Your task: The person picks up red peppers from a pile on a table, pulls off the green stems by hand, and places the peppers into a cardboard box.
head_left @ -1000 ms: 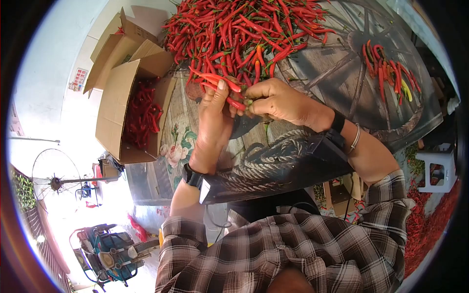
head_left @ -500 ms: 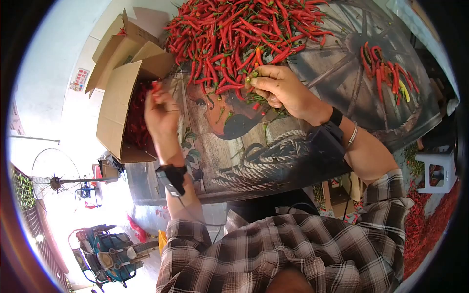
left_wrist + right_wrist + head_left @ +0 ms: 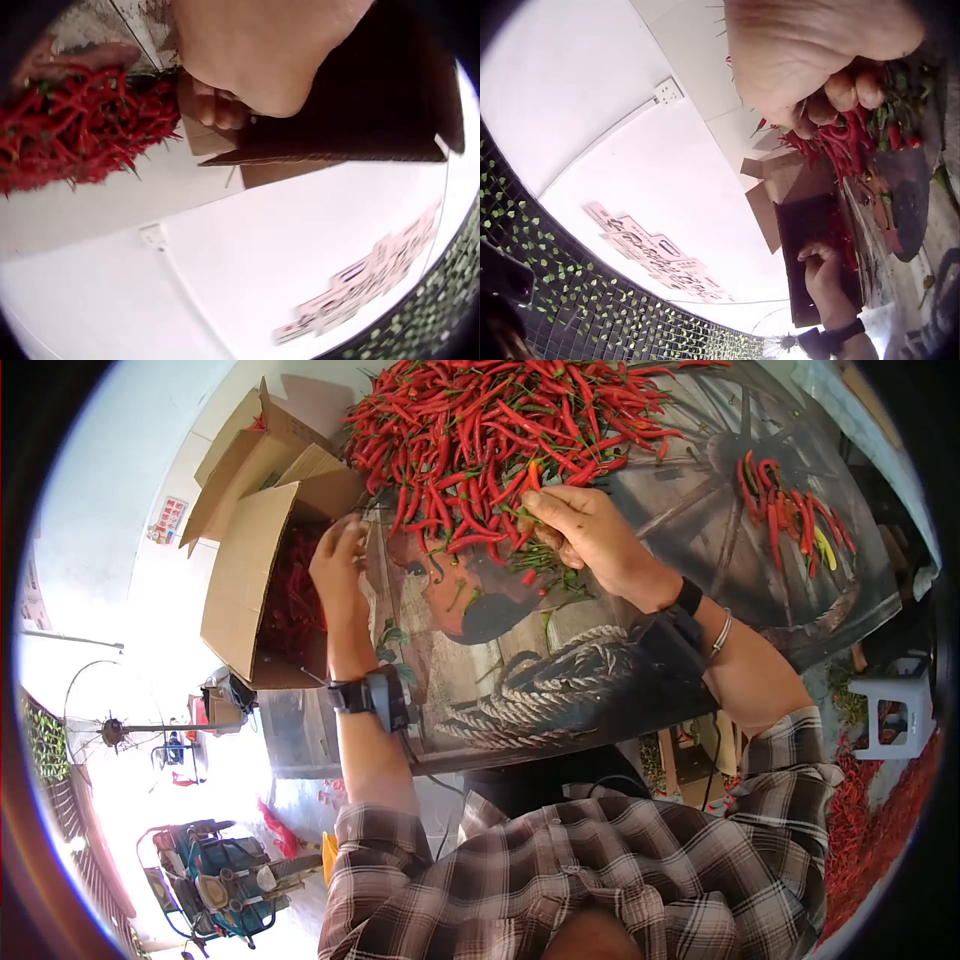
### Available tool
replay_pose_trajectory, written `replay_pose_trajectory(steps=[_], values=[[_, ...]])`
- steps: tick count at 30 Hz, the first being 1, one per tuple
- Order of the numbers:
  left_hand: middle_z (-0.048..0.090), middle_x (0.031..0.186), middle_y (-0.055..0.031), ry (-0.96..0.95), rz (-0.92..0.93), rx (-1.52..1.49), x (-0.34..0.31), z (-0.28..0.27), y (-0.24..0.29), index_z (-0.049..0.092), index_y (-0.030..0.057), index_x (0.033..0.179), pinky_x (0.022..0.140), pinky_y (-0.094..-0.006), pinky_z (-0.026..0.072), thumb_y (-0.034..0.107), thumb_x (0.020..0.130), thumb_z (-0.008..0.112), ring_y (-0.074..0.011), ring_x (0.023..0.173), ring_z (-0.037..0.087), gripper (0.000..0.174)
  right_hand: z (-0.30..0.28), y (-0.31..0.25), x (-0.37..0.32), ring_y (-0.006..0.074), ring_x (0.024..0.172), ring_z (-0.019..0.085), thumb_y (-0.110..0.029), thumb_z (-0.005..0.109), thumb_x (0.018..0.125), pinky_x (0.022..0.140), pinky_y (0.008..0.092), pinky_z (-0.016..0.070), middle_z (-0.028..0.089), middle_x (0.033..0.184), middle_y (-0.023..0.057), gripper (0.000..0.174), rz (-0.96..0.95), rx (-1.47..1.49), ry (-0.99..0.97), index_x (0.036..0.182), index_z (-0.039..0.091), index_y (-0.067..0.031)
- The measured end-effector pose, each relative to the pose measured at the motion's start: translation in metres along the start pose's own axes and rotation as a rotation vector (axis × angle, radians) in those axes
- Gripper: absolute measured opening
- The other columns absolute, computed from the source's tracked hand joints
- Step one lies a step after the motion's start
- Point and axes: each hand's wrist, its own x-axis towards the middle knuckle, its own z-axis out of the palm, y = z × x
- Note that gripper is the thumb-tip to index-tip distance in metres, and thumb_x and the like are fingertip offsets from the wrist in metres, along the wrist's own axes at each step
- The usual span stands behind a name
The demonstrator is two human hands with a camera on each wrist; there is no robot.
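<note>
My left hand (image 3: 342,572) is at the opening of a cardboard box (image 3: 238,575), fingers bent loosely with nothing seen in them. Red chili peppers (image 3: 290,595) lie inside that box. In the left wrist view the left hand (image 3: 259,56) overlaps the box's dark interior. My right hand (image 3: 595,545) hovers at the near edge of a big heap of red chilies (image 3: 470,430), its fingers curled and thumb close to the index finger. Whether a stem is between them I cannot tell. Green stems (image 3: 545,565) with small red bits lie on the table just below it.
A small group of chilies (image 3: 800,510), one of them yellow, lies at the table's right. The tabletop (image 3: 440,690) has a printed cover with a rope and wheel pattern. A grey plastic stool (image 3: 895,705) and chilies on the floor (image 3: 860,860) are at the right.
My left hand has gone from beside the right hand, where it held red chilies, left to the box, and the chilies have left it. My right hand has moved slightly up and right.
</note>
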Motion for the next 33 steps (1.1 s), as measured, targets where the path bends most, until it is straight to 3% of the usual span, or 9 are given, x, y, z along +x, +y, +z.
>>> replay_pose_trajectory(steps=[1,5,8,15,18,21,23,26,33], values=[[0.064,0.095,-0.009,0.101,0.123,0.506,0.001,0.013,0.001,0.063,0.0003,0.105,0.07,-0.028,0.0476,0.017,0.084,0.06,-0.0197,0.089,0.061,0.027,-0.001,-0.002,0.0,0.0002,0.045,0.029,-0.031,0.051,0.095,0.041,0.0183,0.0224,0.04,0.063,-0.0055,0.031,0.001,-0.061,0.039,0.087,0.062,-0.0024],[0.067,0.093,-0.0142,-0.008,0.406,1.102,0.025,0.023,-0.015,0.064,-0.002,0.105,0.077,-0.0321,0.0473,0.028,0.08,0.065,-0.0226,0.085,0.064,0.038,-0.004,0.001,0.006,0.0025,0.054,0.037,-0.028,0.055,0.093,0.049,0.0188,0.0303,0.043,0.073,-0.0044,0.029,-0.221,-0.315,0.117,0.09,0.064,-0.0013],[0.066,0.097,-0.0188,-0.142,0.184,1.235,0.032,0.034,-0.015,0.064,0.0028,0.105,0.082,-0.0404,0.0463,0.031,0.078,0.064,-0.0355,0.093,0.062,0.039,-0.012,0.009,0.012,0.0085,0.074,0.051,-0.02,0.059,0.087,0.063,0.0246,0.0405,0.053,0.081,0.0025,0.023,-0.376,-0.554,0.125,0.084,0.064,0.0021],[0.064,0.099,-0.0218,-0.168,0.15,1.269,0.028,0.036,-0.016,0.063,-0.0011,0.103,0.081,-0.0388,0.0467,0.028,0.078,0.064,-0.0346,0.094,0.062,0.038,-0.007,0.007,0.009,0.012,0.078,0.057,-0.011,0.058,0.085,0.069,0.0269,0.0453,0.054,0.084,0.0059,0.015,-0.345,-0.382,0.129,0.093,0.062,0.0007],[0.066,0.097,-0.0204,-0.245,0.134,1.04,0.005,0.035,-0.008,0.062,-0.0054,0.102,0.079,-0.0352,0.0473,0.022,0.08,0.062,-0.0297,0.09,0.064,0.035,-0.01,0.011,0.011,0.0105,0.076,0.056,-0.012,0.059,0.085,0.067,0.0261,0.045,0.055,0.084,0.006,0.014,-0.444,-0.495,0.138,0.093,0.062,0.0004],[0.066,0.087,-0.005,-0.19,0.146,0.709,-0.014,0.032,-0.004,0.063,-0.003,0.103,0.061,-0.0241,0.0453,0.014,0.085,0.061,-0.011,0.07,0.059,0.024,-0.007,0.01,0.01,0.0082,0.074,0.055,-0.013,0.059,0.086,0.066,0.0262,0.045,0.055,0.084,0.0054,0.015,-0.455,-0.492,0.137,0.092,0.062,0.0004],[0.062,0.081,-0.0004,-0.203,-0.111,0.313,-0.031,0.042,0.01,0.063,0.0021,0.101,0.055,-0.0187,0.0406,0.013,0.087,0.062,-0.0051,0.064,0.053,0.017,-0.004,0.006,0.007,0.0076,0.073,0.054,-0.013,0.06,0.086,0.065,0.025,0.0452,0.056,0.083,0.0046,0.016,-0.35,-0.514,0.132,0.093,0.062,0.0016],[0.063,0.088,-0.0023,-0.295,-0.266,-0.002,-0.056,0.063,0.012,0.062,0.0014,0.104,0.067,-0.0239,0.0445,0.014,0.086,0.065,-0.0083,0.074,0.057,0.023,0.002,0.005,0.001,0.0046,0.071,0.046,-0.01,0.058,0.089,0.062,0.0214,0.0401,0.05,0.077,-0.0032,0.019,-0.22,-0.289,0.026,0.105,0.059,0.0014],[0.059,0.079,0.0027,-0.451,-0.405,-0.042,-0.08,0.086,0.004,0.062,0.0022,0.102,0.049,-0.0175,0.0327,0.013,0.086,0.065,-0.0022,0.058,0.046,0.02,0.01,0.004,-0.004,0.0058,0.078,0.052,0.002,0.058,0.084,0.067,0.0222,0.0454,0.052,0.089,0.0013,0.03,-0.433,-0.451,-0.017,0.114,0.056,0.0015]])
